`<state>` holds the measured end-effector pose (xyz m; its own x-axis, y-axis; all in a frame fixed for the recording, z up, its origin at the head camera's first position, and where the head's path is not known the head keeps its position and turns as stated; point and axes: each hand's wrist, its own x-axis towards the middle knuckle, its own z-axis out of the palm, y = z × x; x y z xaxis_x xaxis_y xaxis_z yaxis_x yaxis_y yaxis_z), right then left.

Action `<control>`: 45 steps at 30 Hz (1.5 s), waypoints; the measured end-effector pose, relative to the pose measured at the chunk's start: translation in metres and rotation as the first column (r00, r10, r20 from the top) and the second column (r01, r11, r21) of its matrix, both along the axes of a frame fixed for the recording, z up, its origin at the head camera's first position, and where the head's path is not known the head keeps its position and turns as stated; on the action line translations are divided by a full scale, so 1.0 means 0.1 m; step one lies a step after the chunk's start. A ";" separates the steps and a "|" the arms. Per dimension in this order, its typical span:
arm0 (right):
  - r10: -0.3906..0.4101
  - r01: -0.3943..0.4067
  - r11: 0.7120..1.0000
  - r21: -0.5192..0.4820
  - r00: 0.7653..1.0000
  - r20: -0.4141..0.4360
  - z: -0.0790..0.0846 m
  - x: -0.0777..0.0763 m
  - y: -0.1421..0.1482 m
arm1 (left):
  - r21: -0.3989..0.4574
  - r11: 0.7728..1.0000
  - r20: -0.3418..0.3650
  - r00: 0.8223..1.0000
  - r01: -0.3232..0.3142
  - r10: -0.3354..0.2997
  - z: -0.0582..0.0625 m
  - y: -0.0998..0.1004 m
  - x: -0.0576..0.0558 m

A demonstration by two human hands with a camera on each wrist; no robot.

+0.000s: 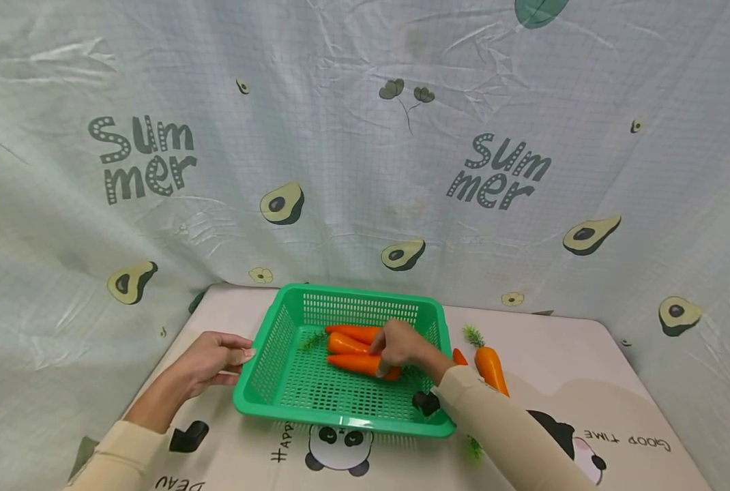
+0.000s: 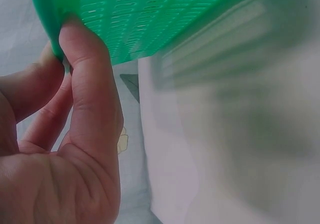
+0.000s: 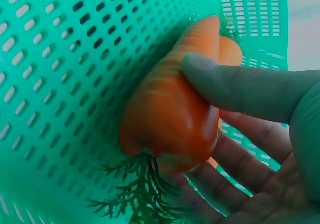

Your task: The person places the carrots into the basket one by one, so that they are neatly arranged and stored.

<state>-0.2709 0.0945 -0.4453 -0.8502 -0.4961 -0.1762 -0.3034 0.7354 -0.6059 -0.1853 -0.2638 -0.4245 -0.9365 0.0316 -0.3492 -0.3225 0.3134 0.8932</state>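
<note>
A green plastic basket with slotted walls stands on the table. My left hand pinches its left rim between thumb and fingers, and the left wrist view shows the rim in that pinch. Inside lie three orange carrots with green leafy tops. My right hand reaches in and grips the front carrot near its thick leafy end. In the right wrist view the thumb lies on that carrot, with the fingers on its other side. The middle carrot and back carrot lie beside it.
Right of the basket lies a carrot with a leafy top. Another carrot tip shows beside my right forearm, which hides the rest. Green leaves peek out below the forearm. A printed cloth hangs behind the table.
</note>
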 end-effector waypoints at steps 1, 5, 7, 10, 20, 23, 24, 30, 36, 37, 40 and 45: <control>0.007 -0.007 1.000 0.003 1.000 -0.008 -0.01 0.00 0.00 | -0.001 1.000 0.000 1.000 0.001 -0.001 0.00 0.00 0.00; 0.011 -0.011 1.000 0.014 1.000 -0.025 -0.03 0.01 0.00 | -0.004 1.000 0.002 1.000 -0.001 0.001 0.00 0.01 0.00; -0.001 0.001 1.000 0.019 1.000 -0.028 -0.03 0.01 0.01 | -0.005 1.000 0.001 1.000 -0.001 0.001 0.00 0.01 -0.01; -0.013 0.014 0.999 0.030 0.999 -0.038 -0.03 0.02 0.01 | -0.010 1.000 -0.001 1.000 -0.004 0.004 -0.01 0.01 -0.02; -0.022 0.025 0.998 0.066 0.999 -0.042 -0.03 0.05 0.02 | -0.018 1.000 0.001 1.000 0.004 -0.004 -0.01 -0.02 -0.01; -0.030 0.032 0.998 0.049 0.998 -0.051 0.01 0.05 0.03 | -0.020 1.000 0.004 1.000 0.004 -0.004 -0.01 -0.02 -0.01; -0.033 0.035 0.999 0.037 0.998 -0.056 0.03 0.05 0.04 | -0.020 1.000 0.006 1.000 0.003 -0.003 0.00 -0.01 -0.01; -0.070 0.065 0.996 -0.063 0.994 -0.078 0.20 0.05 0.20 | -0.021 1.000 0.008 1.000 0.002 -0.001 0.00 0.00 -0.02; -0.160 0.161 0.969 -0.185 0.987 0.022 0.35 0.06 0.48 | -0.032 0.999 0.010 1.000 0.007 -0.007 0.00 0.00 -0.02; -0.178 0.182 0.963 -0.201 0.983 0.039 0.38 0.07 0.53 | -0.033 0.999 0.009 1.000 0.009 -0.008 0.01 0.00 -0.02; -0.228 0.241 0.940 -0.241 0.970 0.083 0.45 0.08 0.67 | -0.035 0.999 0.009 1.000 0.006 -0.005 0.01 0.01 -0.02; -0.251 0.277 0.910 -0.309 0.960 0.122 0.52 0.12 0.90 | -0.041 0.999 0.013 1.000 0.003 -0.003 0.02 0.01 -0.02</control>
<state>-0.2592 0.1842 -0.3930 -0.9479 -0.2964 -0.1169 -0.0672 0.5447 -0.8359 -0.1872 -0.2624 -0.4228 -0.9318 0.0198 -0.3623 -0.3329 0.3507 0.8753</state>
